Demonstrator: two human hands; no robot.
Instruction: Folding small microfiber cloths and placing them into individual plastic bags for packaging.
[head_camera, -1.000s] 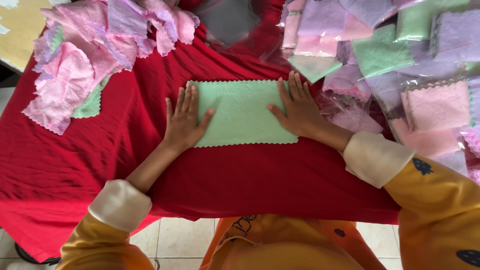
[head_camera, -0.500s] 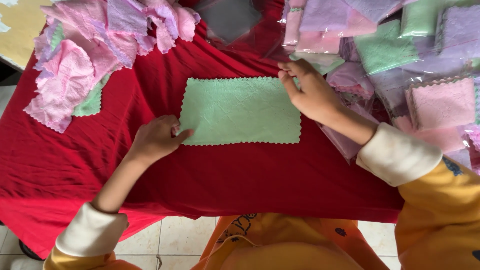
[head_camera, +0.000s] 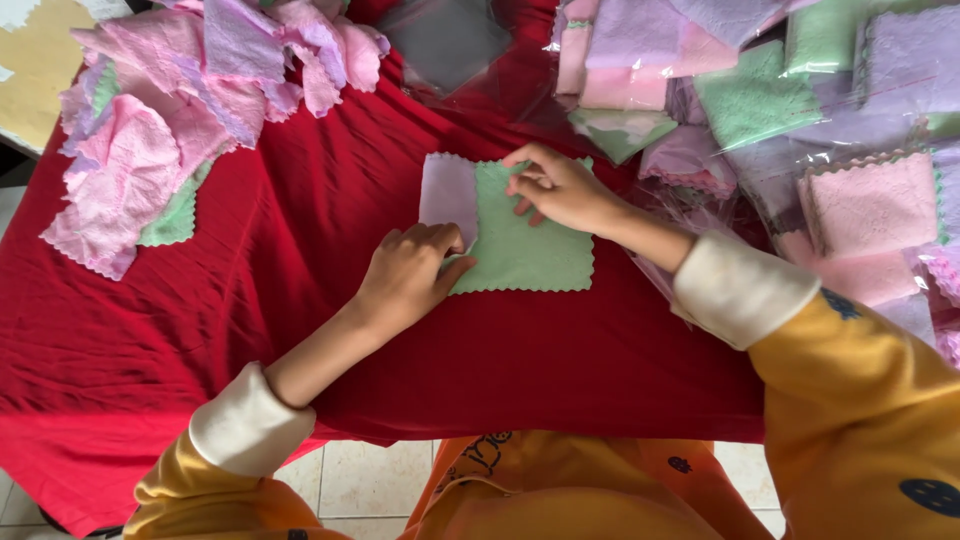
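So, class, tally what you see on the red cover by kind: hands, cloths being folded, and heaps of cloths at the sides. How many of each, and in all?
Hands: 2, the left hand and the right hand
Cloth being folded: 1, the green cloth
Heaps of cloths: 2, the loose pink heap and the bagged heap
Total: 5

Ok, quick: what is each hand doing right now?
Left hand: curled shut on the folded-over edge of the green scallop-edged square cloth.
Right hand: fingers loosely bent, resting on the same cloth; no clear grip.
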